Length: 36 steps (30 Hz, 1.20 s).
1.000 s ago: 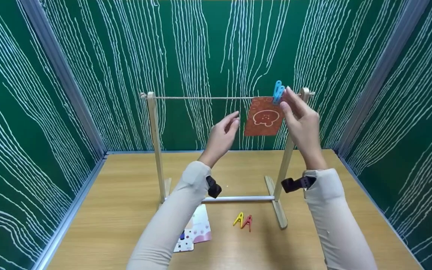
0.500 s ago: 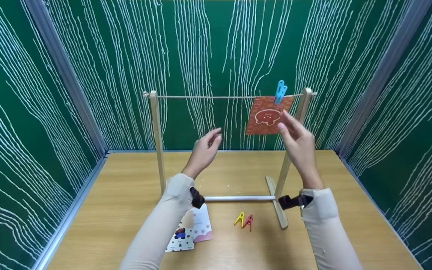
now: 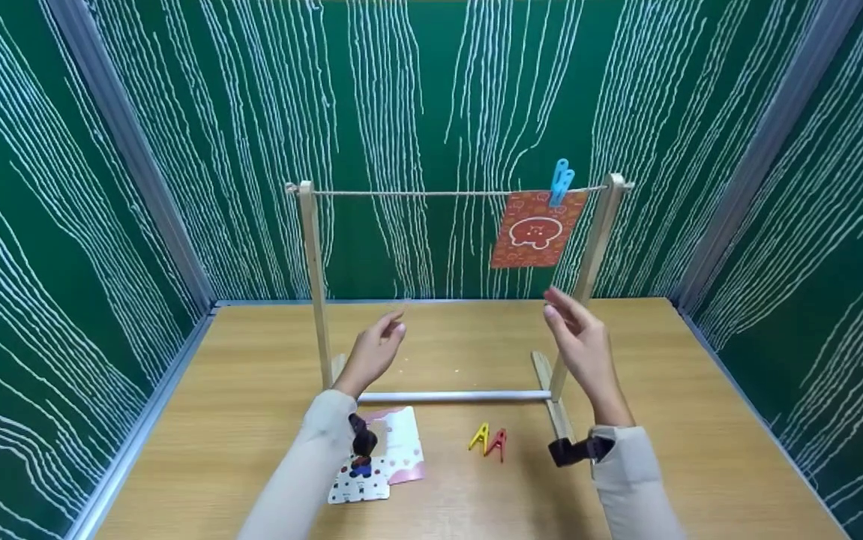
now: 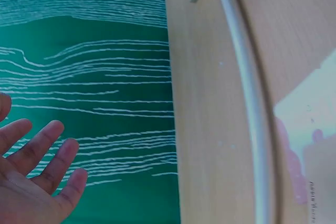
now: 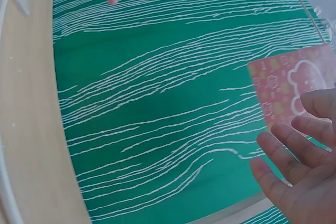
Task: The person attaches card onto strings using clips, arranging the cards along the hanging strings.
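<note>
Probably light, flexible red card, best held by edges; left hand and right hand empty, fingers loosely parted.

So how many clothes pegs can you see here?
3: a blue peg holding the patterned card on the string, and a yellow peg and a red peg side by side on the table. Others could be hidden.

You can pass between the posts at centre frame, under the cord; the card blocks you at upper right, the bar at lower centre.
</note>
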{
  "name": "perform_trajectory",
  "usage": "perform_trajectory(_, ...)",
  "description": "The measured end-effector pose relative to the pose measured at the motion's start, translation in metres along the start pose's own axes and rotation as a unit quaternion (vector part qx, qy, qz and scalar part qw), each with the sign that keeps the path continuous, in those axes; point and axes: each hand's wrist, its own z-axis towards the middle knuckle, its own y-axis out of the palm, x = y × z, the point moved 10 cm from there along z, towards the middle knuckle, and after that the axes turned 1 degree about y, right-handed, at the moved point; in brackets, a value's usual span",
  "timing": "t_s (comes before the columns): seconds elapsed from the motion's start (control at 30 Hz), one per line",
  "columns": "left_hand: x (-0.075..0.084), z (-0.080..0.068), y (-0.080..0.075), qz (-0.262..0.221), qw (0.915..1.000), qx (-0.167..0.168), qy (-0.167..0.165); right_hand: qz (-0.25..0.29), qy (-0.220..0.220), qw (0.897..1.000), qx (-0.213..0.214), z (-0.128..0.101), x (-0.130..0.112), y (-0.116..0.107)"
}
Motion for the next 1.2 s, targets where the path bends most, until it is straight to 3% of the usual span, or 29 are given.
perform_trajectory(0.23,-0.032,-0.016,0.0,0.009,0.9994,-0.005,-0.033,-0.008,0.043,0.999,-0.017,-0.017,0.03,0.008)
perform_trajectory(0.57,-0.073,-0.04,0.0,0.022,0.9991,-0.016,-0.032,-0.012,0.143,0.988,-0.048,-0.044,0.084,0.028)
perform_trajectory(0.83,-0.105,-0.06,-0.002,0.001,0.9983,-0.024,-0.052,-0.033,0.151,0.987,-0.033,-0.068,0.111,0.04)
perform_trajectory(1.07,-0.14,-0.075,0.002,0.015,0.9927,-0.032,-0.115,-0.037,0.176,0.983,-0.046,-0.092,0.14,0.055)
perform_trajectory(1.2,-0.15,-0.08,0.003,0.028,0.9929,-0.035,-0.11,-0.03,0.201,0.978,-0.057,-0.105,0.158,0.064)
